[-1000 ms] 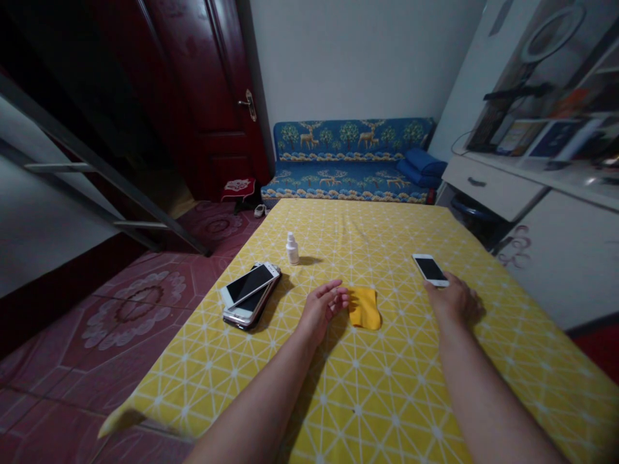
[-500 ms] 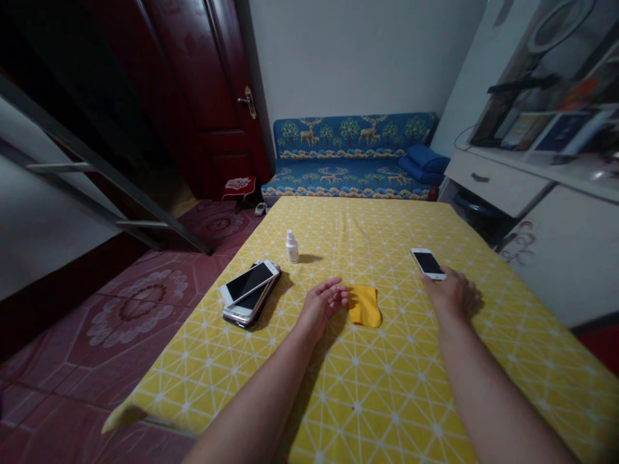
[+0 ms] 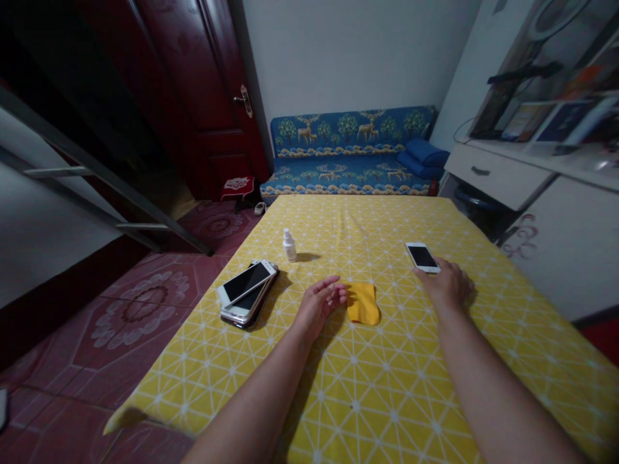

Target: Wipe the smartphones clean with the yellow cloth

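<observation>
My left hand (image 3: 319, 305) rests on the yellow tablecloth (image 3: 387, 374), fingers loosely stretched, their tips just left of a folded yellow cloth (image 3: 363, 303). My right hand (image 3: 445, 283) lies palm down further right, its fingertips touching the near end of a white phone (image 3: 422, 256) that lies flat, screen up. A stack of phones (image 3: 245, 291) sits to the left of my left hand. A small white bottle (image 3: 289, 245) stands upright beyond the stack.
The table's left edge drops to a red patterned tile floor (image 3: 145, 303). A blue patterned sofa (image 3: 348, 154) stands against the far wall, a dark red door (image 3: 207, 96) to its left, white cabinets (image 3: 556, 193) at right.
My right hand has slid the white phone a little further away on the table. The left hand has stayed beside the yellow cloth.
</observation>
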`<state>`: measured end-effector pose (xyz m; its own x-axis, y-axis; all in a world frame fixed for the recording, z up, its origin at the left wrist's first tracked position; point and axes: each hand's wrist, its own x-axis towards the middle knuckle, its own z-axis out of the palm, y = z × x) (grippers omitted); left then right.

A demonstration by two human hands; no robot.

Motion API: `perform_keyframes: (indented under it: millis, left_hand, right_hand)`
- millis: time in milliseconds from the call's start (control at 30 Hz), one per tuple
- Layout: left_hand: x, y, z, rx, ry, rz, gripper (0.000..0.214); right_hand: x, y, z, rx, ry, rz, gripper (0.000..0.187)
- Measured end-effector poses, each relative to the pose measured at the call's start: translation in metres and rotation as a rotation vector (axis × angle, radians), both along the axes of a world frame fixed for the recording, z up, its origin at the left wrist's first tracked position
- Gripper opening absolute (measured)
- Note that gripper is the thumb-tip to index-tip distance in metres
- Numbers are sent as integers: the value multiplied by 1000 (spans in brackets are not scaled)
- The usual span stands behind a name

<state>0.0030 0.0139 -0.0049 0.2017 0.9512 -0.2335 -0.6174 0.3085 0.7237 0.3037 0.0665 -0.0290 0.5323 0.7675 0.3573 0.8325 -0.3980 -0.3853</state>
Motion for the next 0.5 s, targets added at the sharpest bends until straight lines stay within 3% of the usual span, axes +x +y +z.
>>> perform_keyframes:
  millis: [500]
  left_hand:
    - [-1,1,-2,8,-4,-13,29]
  right_hand:
    - [-6,-5,9,-46,-52,28,53]
